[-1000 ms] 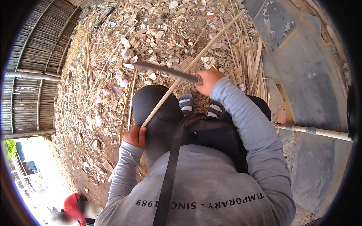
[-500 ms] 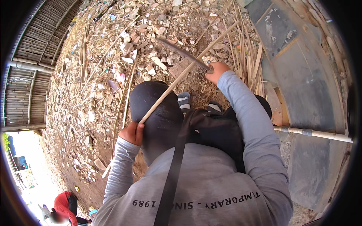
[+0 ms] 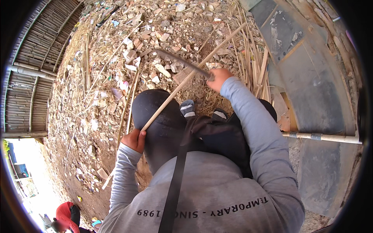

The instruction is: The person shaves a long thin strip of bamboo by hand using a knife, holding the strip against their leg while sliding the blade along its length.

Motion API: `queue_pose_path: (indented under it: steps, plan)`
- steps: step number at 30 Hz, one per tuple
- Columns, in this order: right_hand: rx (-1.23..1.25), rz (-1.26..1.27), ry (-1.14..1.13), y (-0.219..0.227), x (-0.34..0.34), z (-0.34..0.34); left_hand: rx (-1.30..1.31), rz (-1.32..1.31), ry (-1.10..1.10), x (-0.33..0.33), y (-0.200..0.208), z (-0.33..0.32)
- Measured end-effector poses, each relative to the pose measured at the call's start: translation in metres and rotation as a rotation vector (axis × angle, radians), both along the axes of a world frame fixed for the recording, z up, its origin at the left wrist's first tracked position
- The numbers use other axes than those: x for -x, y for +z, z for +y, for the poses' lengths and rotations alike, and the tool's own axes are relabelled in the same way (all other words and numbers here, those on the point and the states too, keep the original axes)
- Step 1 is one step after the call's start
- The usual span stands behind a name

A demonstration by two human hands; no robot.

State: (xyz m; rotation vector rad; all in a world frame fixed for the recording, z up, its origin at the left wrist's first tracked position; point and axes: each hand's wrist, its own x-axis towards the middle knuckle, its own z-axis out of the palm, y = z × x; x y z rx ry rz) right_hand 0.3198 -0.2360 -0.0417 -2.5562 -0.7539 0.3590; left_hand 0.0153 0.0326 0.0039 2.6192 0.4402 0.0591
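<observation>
A long pale bamboo strip [image 3: 171, 97] slants up and right across my left knee. Its near end is pinched in my left hand [image 3: 134, 140], beside the knee. My right hand [image 3: 219, 79] grips the handle of a machete [image 3: 179, 59], whose long dark blade points to the upper left. The blade crosses the strip a little beyond my knees; whether it bites into the bamboo or only rests on it, I cannot tell. The handle is mostly hidden by my fingers.
Several split bamboo strips [image 3: 254, 58] lie in a bundle at right, beside large grey panels [image 3: 314, 77]. More strips [image 3: 130, 93] lie left of my knee on rubble-strewn ground [image 3: 85, 128]. A woven bamboo wall [image 3: 22, 103] stands far left. Another person in red [image 3: 66, 215] bends at lower left.
My right hand and the machete have shifted slightly left and nearer to me along the strip. My left hand still holds the strip's near end, almost in the same place.
</observation>
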Motion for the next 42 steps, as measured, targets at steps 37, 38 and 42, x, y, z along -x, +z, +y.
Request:
queue_pose_path:
  steps: [37,38,42]
  plan:
    - [0.062,-0.082,0.164,0.036,0.041,-0.002,-0.017,0.235,0.015,0.015,0.012,-0.021]
    - [0.064,-0.079,0.165,0.035,0.039,-0.003,-0.015,0.237,0.015,0.015,0.011,-0.017]
    - [0.06,0.024,0.113,0.017,0.014,-0.012,0.135,0.203,-0.073,0.011,0.005,-0.004]
